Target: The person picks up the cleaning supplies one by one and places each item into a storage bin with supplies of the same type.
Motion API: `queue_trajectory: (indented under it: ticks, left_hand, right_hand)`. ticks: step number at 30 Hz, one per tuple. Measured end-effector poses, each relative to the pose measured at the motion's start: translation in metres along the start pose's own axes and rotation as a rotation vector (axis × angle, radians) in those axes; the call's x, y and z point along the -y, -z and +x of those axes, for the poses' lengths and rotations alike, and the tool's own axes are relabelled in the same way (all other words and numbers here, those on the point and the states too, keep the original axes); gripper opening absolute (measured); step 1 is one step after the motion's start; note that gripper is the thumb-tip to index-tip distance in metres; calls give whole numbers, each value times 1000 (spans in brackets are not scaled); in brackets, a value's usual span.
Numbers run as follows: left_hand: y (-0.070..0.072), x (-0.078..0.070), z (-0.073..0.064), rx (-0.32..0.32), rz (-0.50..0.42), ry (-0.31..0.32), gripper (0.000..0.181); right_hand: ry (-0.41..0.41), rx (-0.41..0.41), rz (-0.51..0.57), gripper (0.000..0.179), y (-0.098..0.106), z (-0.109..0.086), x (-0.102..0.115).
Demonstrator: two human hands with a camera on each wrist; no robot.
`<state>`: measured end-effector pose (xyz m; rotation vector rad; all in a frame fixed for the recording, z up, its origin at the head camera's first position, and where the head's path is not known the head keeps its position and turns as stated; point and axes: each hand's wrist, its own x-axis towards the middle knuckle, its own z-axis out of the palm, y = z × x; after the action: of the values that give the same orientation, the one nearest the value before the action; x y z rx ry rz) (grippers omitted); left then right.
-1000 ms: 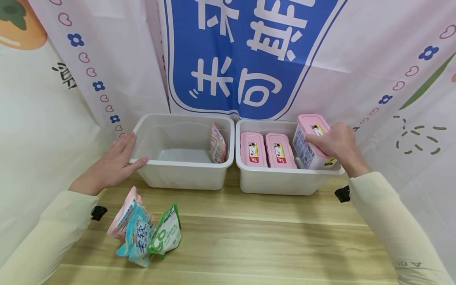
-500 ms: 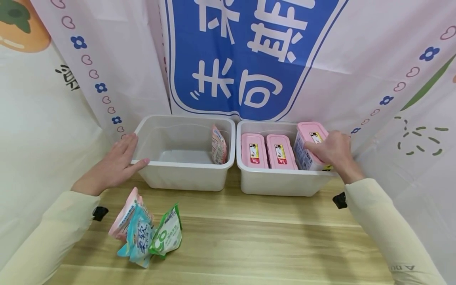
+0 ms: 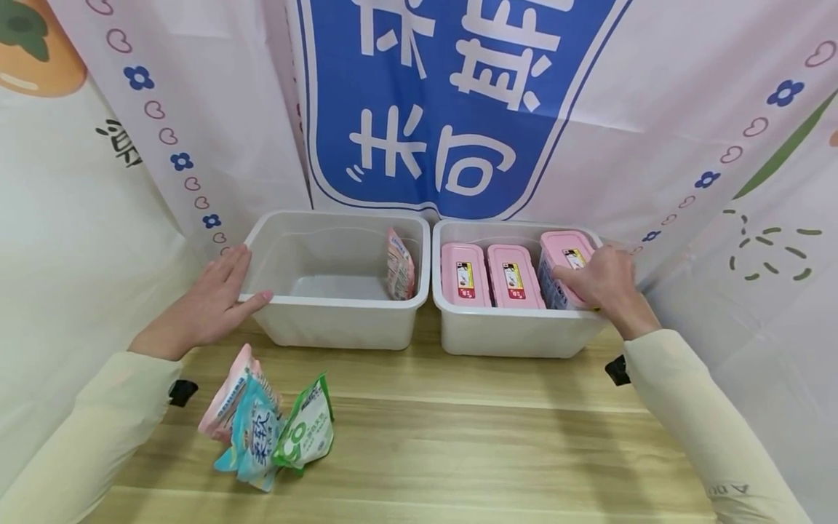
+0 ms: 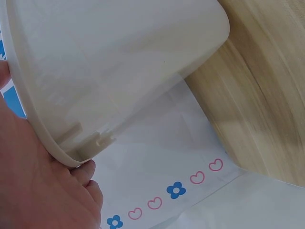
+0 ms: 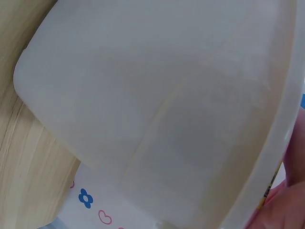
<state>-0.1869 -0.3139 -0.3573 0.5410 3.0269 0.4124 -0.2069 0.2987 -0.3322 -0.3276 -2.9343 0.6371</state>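
Observation:
My right hand [image 3: 607, 278] grips the right end of a pink-lidded plastic container [image 3: 564, 249], thumb over its top. The container sits tilted in the right bin [image 3: 507, 336], its left end above the two other pink lids [image 3: 466, 280]. In the right wrist view the bin's wall [image 5: 143, 95] hides most of the container. My left hand [image 3: 206, 302] rests on the left corner of the left bin [image 3: 337, 325], thumb along the front rim and fingers along the side. A pink pouch [image 3: 401, 266] stands inside that bin, against its right wall.
On the wooden table [image 3: 471, 444], at the front left, stand a pink pouch [image 3: 225, 400], a blue pouch [image 3: 258, 437] and a green-and-white pouch [image 3: 306, 429], close together. A printed curtain [image 3: 419, 94] hangs right behind the bins, with more white cloth at both sides.
My right hand has moved left and down with the container, which sits lower and less tilted in the right bin. The left hand has stayed on the left bin's rim.

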Motion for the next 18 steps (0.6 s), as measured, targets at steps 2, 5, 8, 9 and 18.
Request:
queue_trajectory:
  ticks: [2,5,8,9,18]
  left_hand:
    - [0,0,0,2,-2,3,96]
    - [0,0,0,3,2,5,96]
    - [1,0,-1,4,3,10,96]
    - [1,0,-1,3,3,11,96]
    - [1,1,-1,-14,-10,4,96]
  right_hand:
    - [-4,2,-8,59,0,0,1]
    - [-20,10,-21,59,-2,1,3]
    - [-22,19,-20,57,-3,1,4]
    - [-18,18,-20,57,-3,0,5]
    - [16,12,-11,59,-6,-1,3]
